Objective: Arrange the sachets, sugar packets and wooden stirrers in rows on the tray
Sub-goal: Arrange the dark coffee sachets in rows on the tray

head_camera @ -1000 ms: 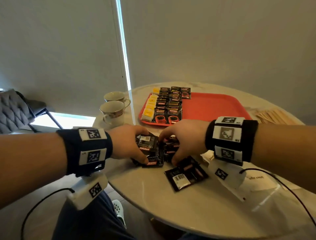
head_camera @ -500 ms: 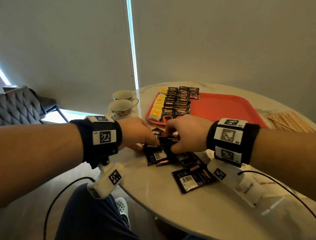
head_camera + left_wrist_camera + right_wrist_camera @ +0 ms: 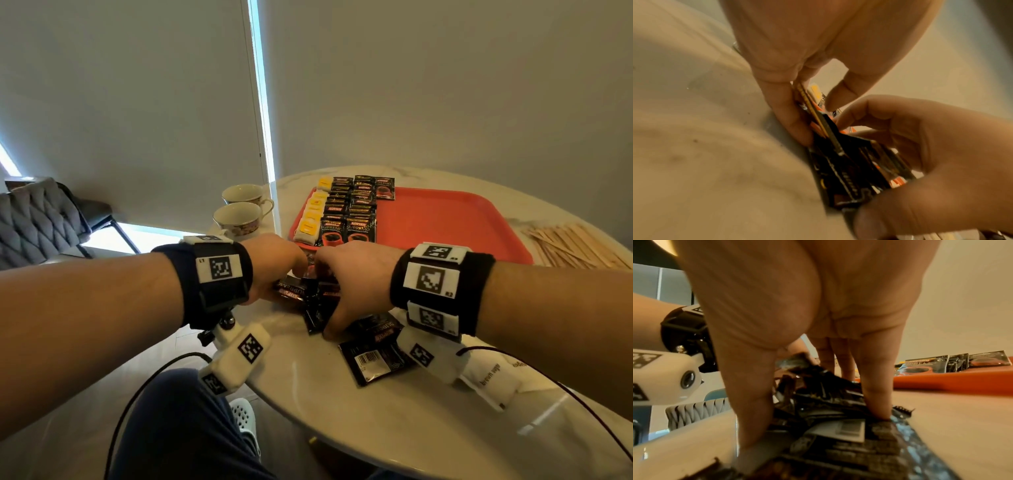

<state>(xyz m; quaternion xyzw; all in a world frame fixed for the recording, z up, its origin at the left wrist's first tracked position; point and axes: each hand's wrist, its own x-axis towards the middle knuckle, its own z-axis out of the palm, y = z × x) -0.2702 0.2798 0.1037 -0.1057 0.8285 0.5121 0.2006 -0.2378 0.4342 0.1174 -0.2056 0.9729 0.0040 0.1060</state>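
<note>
Loose black coffee sachets (image 3: 310, 298) are bunched on the marble table (image 3: 342, 411) between my two hands. My left hand (image 3: 277, 267) pinches the upright edges of the black coffee sachets (image 3: 838, 162) from the left. My right hand (image 3: 352, 277) curls around the bunch, with thumb and little finger (image 3: 875, 394) down beside it. Behind them, the red tray (image 3: 445, 222) holds rows of black sachets (image 3: 346, 212) and a column of yellow sugar packets (image 3: 311, 214) at its left side. Wooden stirrers (image 3: 575, 246) lie in a heap right of the tray.
One black sachet (image 3: 373, 359) lies barcode up near the table's front edge, another (image 3: 376, 329) just behind it. White brown-sugar packets (image 3: 493, 377) sit under my right wrist. Two teacups (image 3: 239, 219) stand left of the tray. A grey chair (image 3: 37, 212) is at the far left.
Both hands have drawn together and forward, pushing the spread sachets into a tight bunch held on edge between them.
</note>
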